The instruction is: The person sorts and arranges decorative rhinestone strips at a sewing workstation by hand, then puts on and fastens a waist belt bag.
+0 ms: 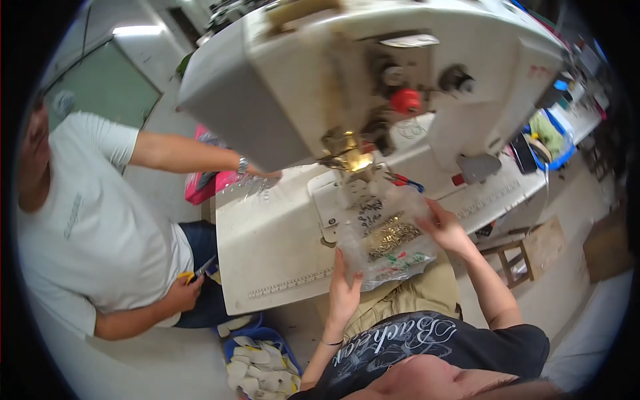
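A clear plastic bag (pixel 390 237) with many small gold-coloured metal pieces and some dark, red and green bits lies at the front of the white sewing machine table. My left hand (pixel 345 287) is at the bag's near left edge, with its fingers pointing up along the plastic. On the other side, my right hand (pixel 443 225) has its fingers closed on the bag's right edge. Just above the bag is the sewing machine's needle area (pixel 357 160), lit by a small yellow lamp.
A co-worker (pixel 107 220) at the left holds yellow-handled scissors (pixel 193 277) and reaches one hand (pixel 267 175) to the table's far left. Red-and-blue snips (pixel 405 181) lie behind the bag. Below the table are a blue basket of pale pieces (pixel 263 367) and a wooden stool (pixel 513 263).
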A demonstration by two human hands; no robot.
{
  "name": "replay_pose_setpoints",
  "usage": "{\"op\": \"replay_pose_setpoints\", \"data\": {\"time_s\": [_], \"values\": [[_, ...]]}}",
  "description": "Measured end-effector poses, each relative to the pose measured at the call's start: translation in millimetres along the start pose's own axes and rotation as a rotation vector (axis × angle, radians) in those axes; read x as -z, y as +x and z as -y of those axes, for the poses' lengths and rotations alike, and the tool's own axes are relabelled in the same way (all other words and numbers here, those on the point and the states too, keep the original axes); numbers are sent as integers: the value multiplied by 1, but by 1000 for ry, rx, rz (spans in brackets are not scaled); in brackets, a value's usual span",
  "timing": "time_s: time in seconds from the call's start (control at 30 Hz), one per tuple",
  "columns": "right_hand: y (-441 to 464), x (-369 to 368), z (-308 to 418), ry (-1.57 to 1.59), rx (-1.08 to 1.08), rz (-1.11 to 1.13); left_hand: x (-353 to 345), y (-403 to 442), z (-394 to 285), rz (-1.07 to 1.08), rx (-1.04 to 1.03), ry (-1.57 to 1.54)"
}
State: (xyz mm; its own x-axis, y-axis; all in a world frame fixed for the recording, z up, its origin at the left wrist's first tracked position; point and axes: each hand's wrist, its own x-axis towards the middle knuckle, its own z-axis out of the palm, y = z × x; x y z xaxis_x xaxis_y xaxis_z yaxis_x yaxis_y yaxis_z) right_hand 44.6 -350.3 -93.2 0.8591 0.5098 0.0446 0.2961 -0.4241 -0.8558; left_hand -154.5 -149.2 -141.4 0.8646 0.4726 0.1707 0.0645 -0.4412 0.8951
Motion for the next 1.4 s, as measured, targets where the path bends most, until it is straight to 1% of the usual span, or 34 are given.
{"op": "replay_pose_setpoints", "data": {"time_s": [0.1,0.17,0.2,0.23,0.27,0.3,0.33,0.37,0.43,0.53,0.57,0.6,0.67,0.7,0.77,0.8,0.87,0.97,1.0,1.07,1.1,1.17,1.27,1.33,1.4], "values": [[-14,-13,-16,40,7,2,-16,2,-14,71,18,-43],[-24,-20,-25,24,84,-96,-15,4,-37,129,53,-125],[-28,-22,-26,14,126,-147,-14,5,-38,166,32,-105],[-37,-13,-14,99,52,-137,-10,1,-36,198,8,-82],[-43,-10,-14,157,59,-171,-7,-4,-34,229,-16,-59],[-50,-6,-17,212,67,-204,-7,-6,-39,301,74,-127],[-57,-1,-19,266,71,-235,-9,-5,-43,344,24,-107],[-64,10,-22,302,-8,-196,-11,-7,-50,386,-27,-87],[-75,29,-30,388,-30,-261,-23,-6,-51,473,-84,-112],[-86,53,-46,598,-74,-300,-44,-5,-47,450,-318,53],[-88,56,-48,643,-105,-353,-53,-3,-47,411,-361,42],[-88,58,-50,707,-75,-375,-59,-1,-51,410,-268,-30],[-85,47,-58,706,-84,-422,-69,7,-62,356,-90,-179],[-82,37,-66,687,-78,-433,-71,9,-64,289,-67,-225],[-77,16,-62,673,-67,-445,-67,10,-48,121,-65,-193],[-73,8,-58,671,-49,-435,-65,10,-43,40,-61,-177],[-69,-5,-48,630,-86,-316,-44,7,-48,-93,-50,-99],[-57,-39,-42,621,-19,-187,-13,-4,-35,-287,2,-15],[-53,-52,-35,641,0,-176,-8,-7,-28,-344,27,4],[-47,-72,-19,580,48,-155,-4,-7,-9,-428,43,-224],[-44,-79,-10,576,87,-170,0,-7,-4,-459,47,-335],[-36,-93,7,576,160,-213,8,-6,0,-452,77,-330],[-20,-108,-15,520,253,-280,10,2,10,-475,28,-375],[-20,-109,-12,532,253,-280,8,4,13,-504,-18,-426],[-25,-107,-12,536,218,-268,7,4,15,-529,-19,-392]]}}
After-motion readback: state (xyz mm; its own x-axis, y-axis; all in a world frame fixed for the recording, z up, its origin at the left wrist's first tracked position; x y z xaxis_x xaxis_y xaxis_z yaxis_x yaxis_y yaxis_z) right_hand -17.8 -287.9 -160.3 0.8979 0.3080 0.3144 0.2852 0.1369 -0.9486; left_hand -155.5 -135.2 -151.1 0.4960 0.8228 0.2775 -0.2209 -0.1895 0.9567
